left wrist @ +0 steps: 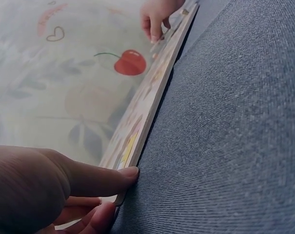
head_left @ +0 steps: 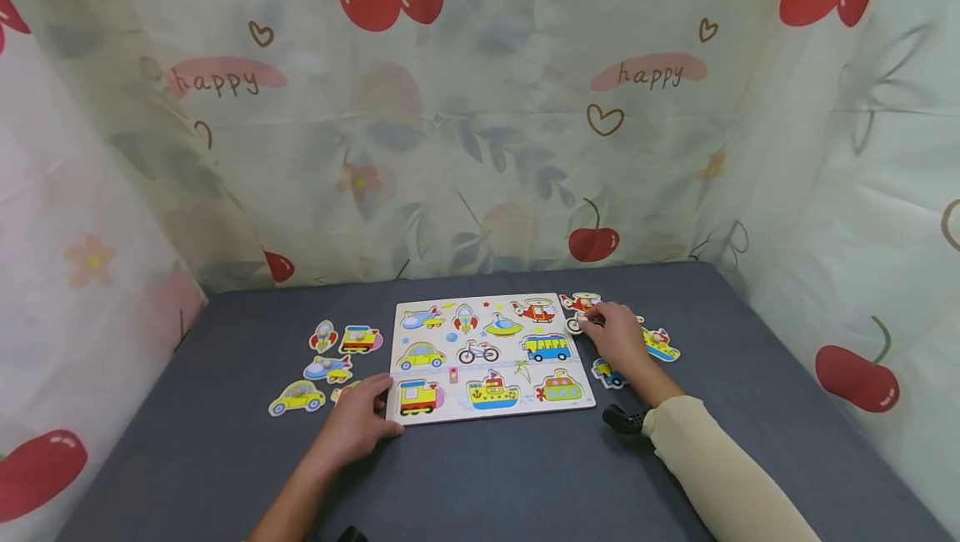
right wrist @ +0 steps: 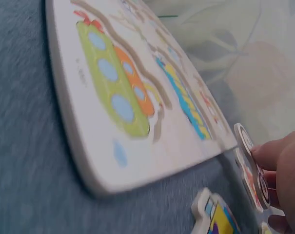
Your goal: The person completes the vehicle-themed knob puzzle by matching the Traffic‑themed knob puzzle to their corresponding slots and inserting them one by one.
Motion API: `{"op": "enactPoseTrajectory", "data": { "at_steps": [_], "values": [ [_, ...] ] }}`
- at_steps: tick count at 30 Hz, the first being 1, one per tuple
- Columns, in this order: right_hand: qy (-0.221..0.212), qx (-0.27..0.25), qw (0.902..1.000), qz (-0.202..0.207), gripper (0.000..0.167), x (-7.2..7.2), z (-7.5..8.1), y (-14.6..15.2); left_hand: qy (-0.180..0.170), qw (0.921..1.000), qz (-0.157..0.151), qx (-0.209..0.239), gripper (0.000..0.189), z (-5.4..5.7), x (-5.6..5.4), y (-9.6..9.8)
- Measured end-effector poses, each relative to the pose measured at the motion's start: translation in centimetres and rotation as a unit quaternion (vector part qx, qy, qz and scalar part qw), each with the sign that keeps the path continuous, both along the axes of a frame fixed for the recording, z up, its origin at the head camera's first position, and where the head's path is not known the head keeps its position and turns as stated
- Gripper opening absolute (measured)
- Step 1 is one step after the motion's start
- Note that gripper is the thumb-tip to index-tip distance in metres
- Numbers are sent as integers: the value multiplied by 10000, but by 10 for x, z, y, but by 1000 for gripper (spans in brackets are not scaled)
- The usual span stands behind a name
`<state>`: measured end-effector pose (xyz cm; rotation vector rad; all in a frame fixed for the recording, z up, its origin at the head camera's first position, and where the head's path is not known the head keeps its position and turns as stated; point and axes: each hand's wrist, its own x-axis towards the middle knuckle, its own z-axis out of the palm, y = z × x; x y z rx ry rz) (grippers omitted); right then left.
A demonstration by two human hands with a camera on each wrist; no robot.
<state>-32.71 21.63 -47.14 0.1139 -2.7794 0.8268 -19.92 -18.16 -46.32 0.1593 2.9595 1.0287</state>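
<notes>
A pale puzzle board (head_left: 456, 400) with printed vehicle recesses lies flat on the table. At its near left corner, my left hand (head_left: 356, 421) grips the edge, thumb (left wrist: 123, 176) on the front side and fingers round the left side. Just past the board's right edge, my right hand (head_left: 621, 342) pinches a bicycle puzzle piece (right wrist: 245, 141) between thumb and fingers. The piece is tilted up on its edge. Behind it lies a helicopter piece (head_left: 579, 301); nearer me is a blue and yellow vehicle piece (head_left: 607, 373). A boat piece (head_left: 662, 345) lies right of the hand.
Left of the board lie a rocket piece (head_left: 323, 337), a train piece (head_left: 362, 339), a plane piece (head_left: 327, 369) and a yellow car piece (head_left: 297, 398). My left hand partly covers another piece. A cherry-print curtain (head_left: 480, 150) surrounds the grey-covered table (head_left: 495, 484) at back and sides.
</notes>
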Motion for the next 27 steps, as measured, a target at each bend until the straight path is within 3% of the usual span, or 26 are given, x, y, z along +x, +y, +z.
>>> {"op": "enactPoseTrajectory", "data": {
  "at_steps": [6, 14, 27],
  "values": [
    [161, -77, 9998, 64, 18, -5, 4, -16, -131, 9999, 40, 77, 68, 0, 0, -1],
    [-160, -203, 9996, 72, 18, -10, 8, -40, -234, 9996, 12, 138, 69, 1, 0, -3],
    [-50, -312, 9982, 513, 14, -8, 4, -79, -153, 9997, -23, 209, 67, -1, -1, -5]
  ]
}}
